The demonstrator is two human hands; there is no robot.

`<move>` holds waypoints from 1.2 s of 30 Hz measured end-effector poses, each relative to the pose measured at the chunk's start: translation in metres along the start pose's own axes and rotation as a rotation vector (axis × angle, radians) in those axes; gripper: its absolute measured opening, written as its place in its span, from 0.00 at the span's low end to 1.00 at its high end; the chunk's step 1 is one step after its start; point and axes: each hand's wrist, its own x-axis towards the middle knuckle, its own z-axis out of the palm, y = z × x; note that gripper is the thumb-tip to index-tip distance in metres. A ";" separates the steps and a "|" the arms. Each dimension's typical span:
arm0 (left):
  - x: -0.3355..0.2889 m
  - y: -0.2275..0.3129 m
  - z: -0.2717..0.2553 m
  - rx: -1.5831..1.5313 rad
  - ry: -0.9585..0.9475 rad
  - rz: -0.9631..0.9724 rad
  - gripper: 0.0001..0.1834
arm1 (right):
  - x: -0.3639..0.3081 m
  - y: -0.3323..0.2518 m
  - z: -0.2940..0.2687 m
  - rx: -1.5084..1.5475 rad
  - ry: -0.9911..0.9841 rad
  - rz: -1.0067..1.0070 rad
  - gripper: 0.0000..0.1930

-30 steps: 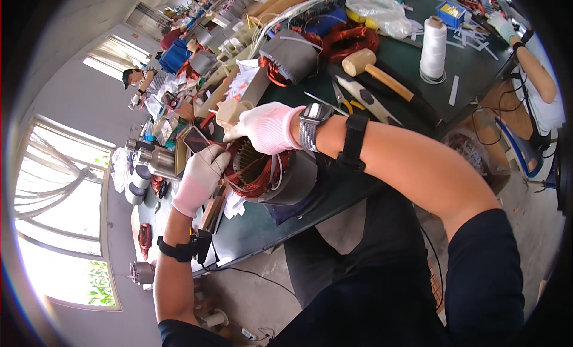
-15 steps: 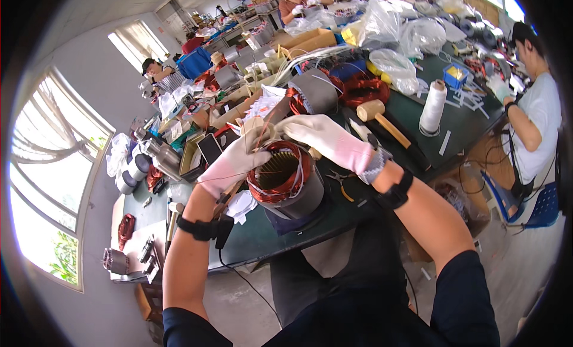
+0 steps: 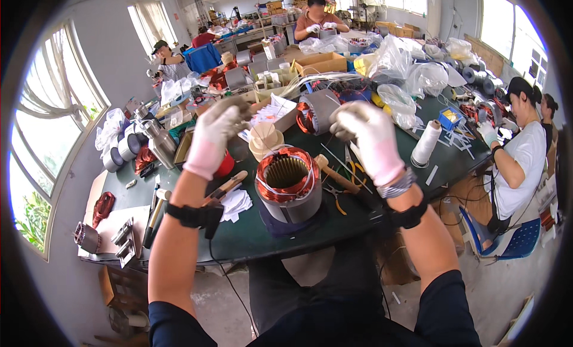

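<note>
A grey motor stator [image 3: 292, 206] stands upright on the table before me, with copper windings [image 3: 280, 197] bound by white cord around its top opening. My left hand [image 3: 216, 132], in a white and pink glove, is raised to the left of the stator. Its fingers are curled together and somewhat blurred. To the right, my right hand [image 3: 365, 135] is held up at about the same height, gloved alike, with fingers bent inward. Both hands are apart from the stator. Whatever thin thing the fingers may pinch is too small to make out.
Behind the stator are a wooden spool [image 3: 265, 141] and another stator [image 3: 321, 111]. Pliers [image 3: 335, 197] and a mallet [image 3: 340, 175] lie to its right. A white thread cone [image 3: 426, 144] stands farther right. A co-worker [image 3: 513, 168] sits at the right edge.
My hands were together above the stator's far rim. They have moved apart, left and right, uncovering the windings and the spool behind. The view has tilted up somewhat.
</note>
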 end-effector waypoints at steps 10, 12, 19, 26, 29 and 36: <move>-0.020 -0.044 0.021 0.616 -0.432 -0.084 0.58 | -0.046 -0.053 -0.038 -0.084 0.362 -0.370 0.22; 0.003 -0.063 0.036 0.587 -0.401 -0.106 0.55 | -0.060 -0.044 -0.042 -0.202 0.359 -0.277 0.25; 0.041 -0.053 0.069 0.462 -0.343 -0.101 0.16 | -0.101 0.002 -0.052 -0.103 0.181 0.160 0.25; 0.023 0.020 0.026 -0.052 -0.013 -0.011 0.23 | -0.104 0.041 -0.037 -0.188 -0.032 0.320 0.18; 0.002 0.064 -0.009 -0.015 0.136 0.184 0.26 | -0.097 0.054 -0.021 -0.223 -0.105 0.268 0.20; -0.076 0.055 -0.005 0.088 0.265 0.116 0.31 | -0.065 0.051 0.024 -0.141 -0.102 0.303 0.23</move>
